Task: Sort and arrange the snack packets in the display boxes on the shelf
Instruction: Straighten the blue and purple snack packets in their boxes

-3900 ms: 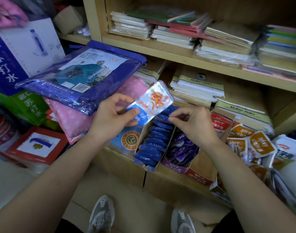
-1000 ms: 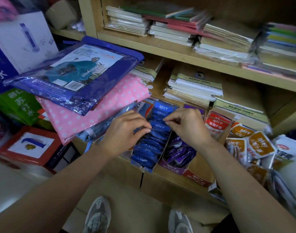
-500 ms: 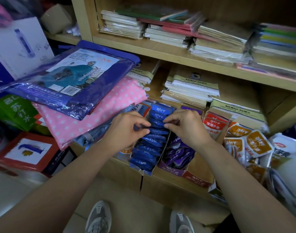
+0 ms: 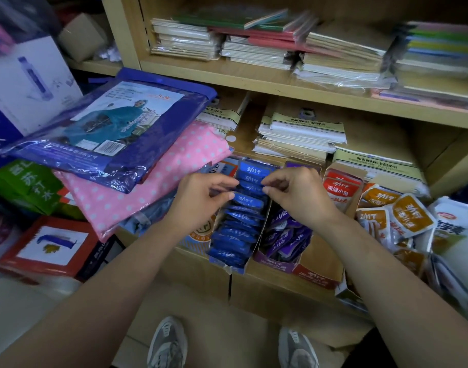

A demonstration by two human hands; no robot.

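A narrow display box [image 4: 228, 264] on the lower shelf holds a standing row of blue snack packets [image 4: 240, 224]. My left hand [image 4: 201, 200] pinches the left edge of a blue packet [image 4: 247, 199] in the row. My right hand [image 4: 296, 195] pinches the right edge of the packets just behind it. To the right stands a box of purple packets [image 4: 286, 235], then a red-fronted box [image 4: 317, 278] with red packets [image 4: 339, 189] at its back. Orange packets [image 4: 397, 216] lie loose further right.
Raincoat packs in blue [image 4: 116, 123] and pink polka-dot [image 4: 147, 176] wrapping overhang the shelf's left end, next to my left hand. Stacked notebooks [image 4: 299, 131] sit behind the boxes and on the upper shelf [image 4: 254, 73]. Cartons stand on the floor at left. My shoes [image 4: 169, 343] show below.
The white-and-blue packet my left hand held earlier is gone from view. Both hands have moved back along the blue row and now pinch packets near its rear.
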